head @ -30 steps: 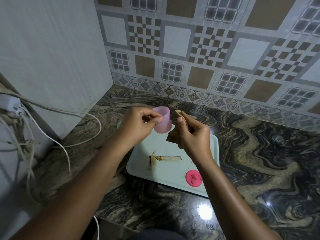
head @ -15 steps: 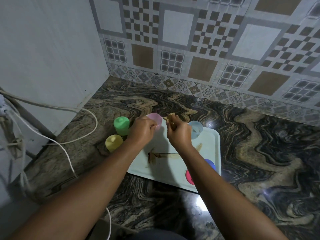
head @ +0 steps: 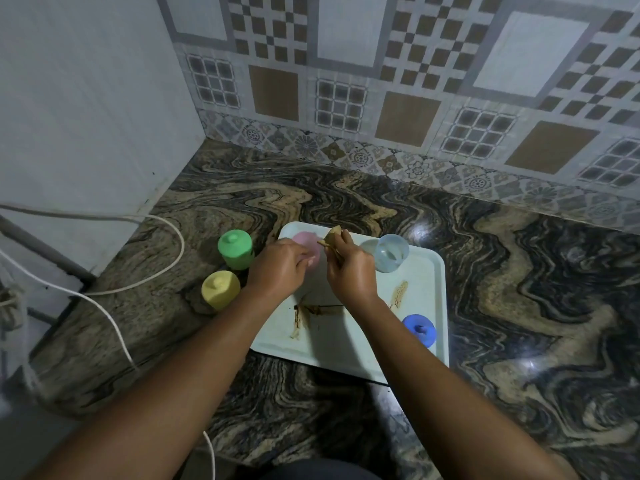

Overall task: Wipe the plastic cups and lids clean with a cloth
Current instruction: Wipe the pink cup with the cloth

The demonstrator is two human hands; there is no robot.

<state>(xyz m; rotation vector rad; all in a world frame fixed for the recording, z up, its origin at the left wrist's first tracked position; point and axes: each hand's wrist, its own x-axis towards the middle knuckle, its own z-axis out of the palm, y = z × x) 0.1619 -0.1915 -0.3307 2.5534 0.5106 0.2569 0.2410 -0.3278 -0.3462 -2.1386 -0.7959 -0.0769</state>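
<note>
My left hand (head: 277,268) grips a pink plastic cup (head: 306,242) over the far left corner of a white tray (head: 429,296). Right beside it, my right hand (head: 349,268) pinches a small brownish cloth (head: 331,237) against the cup's rim. A pale blue cup (head: 391,252) stands on the tray to the right of my hands. A blue lid (head: 419,330) lies near the tray's right edge. Brown smears (head: 304,315) mark the tray's middle. A green lidded cup (head: 236,249) and a yellow lidded cup (head: 221,290) stand on the counter left of the tray.
The marbled stone counter (head: 519,306) stretches to the right and ends at a tiled wall behind. A white panel closes off the left side. White cables (head: 114,289) loop over the counter's left edge.
My hands have lowered the pink cup and cloth toward the tray's far left corner. The view has pulled back, so the green, yellow and blue cups and the blue lid now show.
</note>
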